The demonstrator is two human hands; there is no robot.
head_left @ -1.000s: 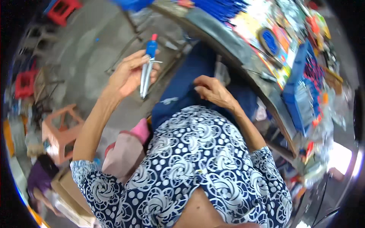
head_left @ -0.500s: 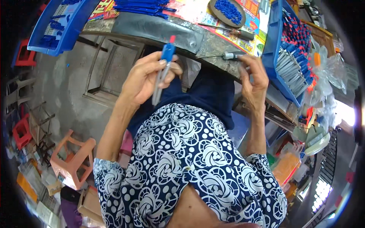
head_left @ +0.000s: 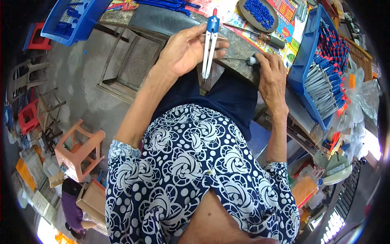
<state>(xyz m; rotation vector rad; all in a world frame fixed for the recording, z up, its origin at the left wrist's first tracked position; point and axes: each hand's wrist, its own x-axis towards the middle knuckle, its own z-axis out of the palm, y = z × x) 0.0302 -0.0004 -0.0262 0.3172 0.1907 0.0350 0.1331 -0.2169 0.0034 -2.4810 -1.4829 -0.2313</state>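
Observation:
A drawing compass (head_left: 212, 27) with a blue head, red tip and two pale metal legs is in my left hand (head_left: 178, 52), pinched near its head. Its legs point down toward my lap and stand slightly apart. My right hand (head_left: 272, 79), at the bench edge, is closed round the grey handle of a screwdriver (head_left: 252, 60). The thin shaft points left, toward the compass legs. Behind the compass, some of my left fingers are partly hidden.
On the bench lie a dish of small blue parts (head_left: 259, 14), a dark-handled screwdriver (head_left: 273, 41) and blue strips (head_left: 170, 5). A blue tray (head_left: 300, 61) of compasses stands right, a blue basket (head_left: 61, 37) left. Behind are a pink stool (head_left: 77, 156) and a person (head_left: 73, 207) in purple.
My left hand has moved up and right with the compass, which now hangs more upright with its legs apart. My right hand still grips the screwdriver, now more from above. The view has shifted slightly.

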